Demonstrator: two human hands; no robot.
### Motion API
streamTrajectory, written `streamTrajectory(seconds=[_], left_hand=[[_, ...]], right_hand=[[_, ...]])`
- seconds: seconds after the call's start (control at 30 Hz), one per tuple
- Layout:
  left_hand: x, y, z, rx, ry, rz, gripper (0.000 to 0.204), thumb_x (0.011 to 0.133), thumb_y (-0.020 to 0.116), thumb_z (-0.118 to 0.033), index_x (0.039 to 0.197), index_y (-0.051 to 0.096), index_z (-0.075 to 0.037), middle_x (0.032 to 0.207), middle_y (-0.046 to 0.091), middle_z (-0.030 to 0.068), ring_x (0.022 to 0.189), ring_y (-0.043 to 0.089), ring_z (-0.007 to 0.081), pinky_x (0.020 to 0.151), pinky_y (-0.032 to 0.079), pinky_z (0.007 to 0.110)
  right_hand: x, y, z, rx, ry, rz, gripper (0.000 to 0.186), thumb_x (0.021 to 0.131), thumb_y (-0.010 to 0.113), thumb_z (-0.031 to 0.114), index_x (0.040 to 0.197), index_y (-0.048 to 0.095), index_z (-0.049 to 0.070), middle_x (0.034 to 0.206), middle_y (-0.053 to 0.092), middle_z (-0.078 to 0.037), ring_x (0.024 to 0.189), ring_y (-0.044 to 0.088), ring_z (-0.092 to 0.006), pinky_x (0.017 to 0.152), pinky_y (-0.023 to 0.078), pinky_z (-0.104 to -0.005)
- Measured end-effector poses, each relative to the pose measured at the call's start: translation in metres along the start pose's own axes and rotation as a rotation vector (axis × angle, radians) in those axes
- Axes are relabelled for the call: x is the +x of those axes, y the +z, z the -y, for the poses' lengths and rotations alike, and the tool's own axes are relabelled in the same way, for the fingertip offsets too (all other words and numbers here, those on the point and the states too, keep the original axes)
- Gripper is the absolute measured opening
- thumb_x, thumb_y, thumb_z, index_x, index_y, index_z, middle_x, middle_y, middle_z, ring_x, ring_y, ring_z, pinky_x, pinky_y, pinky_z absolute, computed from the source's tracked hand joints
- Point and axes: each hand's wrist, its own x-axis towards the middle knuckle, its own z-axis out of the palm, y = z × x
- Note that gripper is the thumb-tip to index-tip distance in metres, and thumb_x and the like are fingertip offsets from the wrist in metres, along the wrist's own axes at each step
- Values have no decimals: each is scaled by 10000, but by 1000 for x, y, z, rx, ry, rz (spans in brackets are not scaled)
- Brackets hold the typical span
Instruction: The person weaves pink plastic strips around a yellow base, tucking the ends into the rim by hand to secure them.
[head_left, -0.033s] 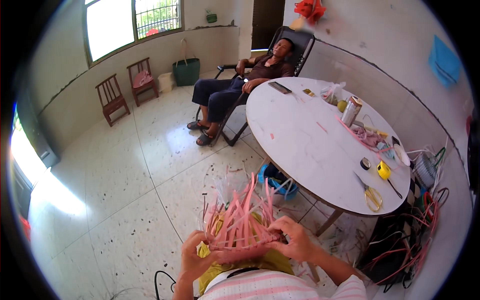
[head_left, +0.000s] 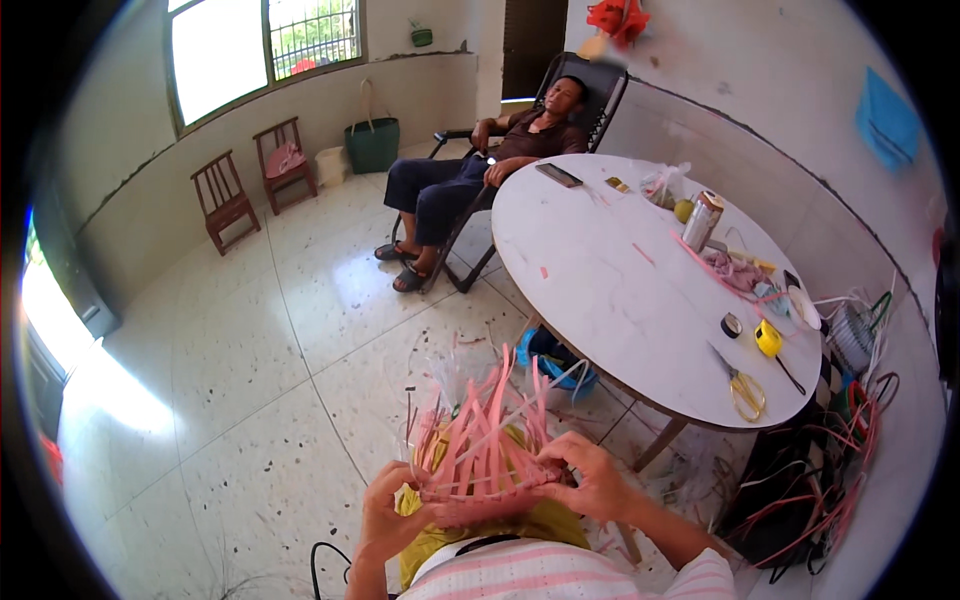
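Note:
A partly woven pink basket made of flat plastic strips rests over my lap. Its loose strips stand up and fan away from me. My left hand pinches the basket's left edge, thumb toward me. At the right edge, my right hand is closed on the woven rim, with thumb and forefinger close together. The basket's underside is hidden from this angle. Yellow cloth shows beneath it, over my legs.
To my right stands a round white table with scissors, a yellow tape measure, a tape roll and a can. A person reclines in a folding chair beyond. Loose strips pile at the right; two small chairs stand far left.

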Motion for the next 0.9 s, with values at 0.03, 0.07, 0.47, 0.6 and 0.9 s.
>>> streamTrajectory(seconds=[0.03, 0.07, 0.47, 0.6, 0.9], left_hand=[[0, -4, 1, -111, -23, 73, 325, 687, 916, -50, 889, 662, -39, 873, 621, 21, 824, 576, 131, 768, 467, 283], [0, -4, 1, -106, -18, 78, 325, 687, 916, -50, 889, 662, -39, 873, 621, 21, 824, 576, 131, 768, 467, 283], [-5, 7, -14, 77, -12, -50, 318, 676, 902, -29, 915, 692, -16, 906, 625, 65, 782, 596, 166, 742, 491, 286], [1, 9, -25, 331, 194, -151, 329, 670, 894, -11, 929, 692, -20, 963, 634, 85, 824, 619, 189, 764, 506, 298], [6, 4, -19, 156, 154, 127, 507, 595, 933, 8, 1055, 721, -15, 1028, 665, 107, 898, 643, 202, 789, 519, 312]], right_hand=[[1, -4, 2, 19, 14, 48, 361, 814, 842, 61, 1121, 657, 21, 996, 614, -83, 814, 626, -175, 739, 532, -302], [1, -10, 1, 21, 11, 41, 361, 814, 842, 61, 1121, 657, 21, 996, 614, -83, 814, 626, -175, 739, 532, -302], [-2, -22, 1, 144, 49, 240, 267, 867, 829, 123, 1059, 672, 22, 977, 637, -64, 860, 609, -169, 782, 499, -307], [-1, -19, 4, 108, 64, 215, 281, 877, 816, 139, 1075, 663, 13, 965, 622, -81, 849, 610, -187, 781, 504, -321], [0, -19, 6, 8, -9, 239, 311, 892, 803, 190, 1115, 663, 24, 965, 595, -86, 852, 599, -221, 796, 500, -339]])
